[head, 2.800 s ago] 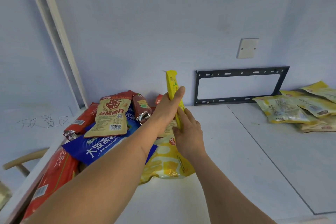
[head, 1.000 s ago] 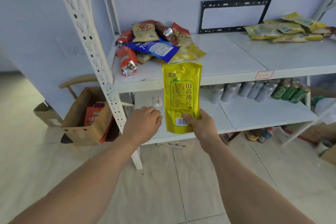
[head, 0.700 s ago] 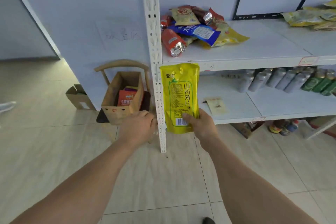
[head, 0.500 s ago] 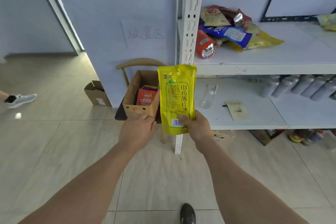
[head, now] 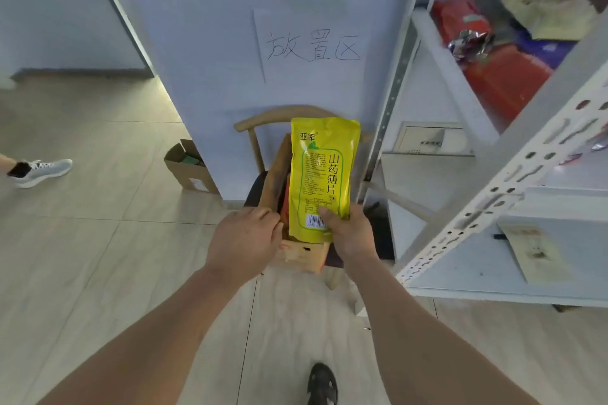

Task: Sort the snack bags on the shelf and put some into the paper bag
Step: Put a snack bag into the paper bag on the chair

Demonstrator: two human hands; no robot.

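My right hand grips the bottom edge of a yellow snack bag and holds it upright directly above the brown paper bag. The paper bag stands on a wooden chair against the wall and is mostly hidden behind the snack bag. My left hand is at the paper bag's near left rim with its fingers curled; whether it grips the rim is hidden. More snack bags, red, blue and tan, lie piled on the white shelf at the upper right.
The shelf's perforated white post slants across close on the right. A small open cardboard box sits on the floor left of the chair. Another person's shoe is at the far left. A handwritten paper sign hangs above the chair.
I took the yellow snack bag off the shelf pile, turned left and came close to the chair. The bag is now over the paper bag, and my left hand has reached its rim.
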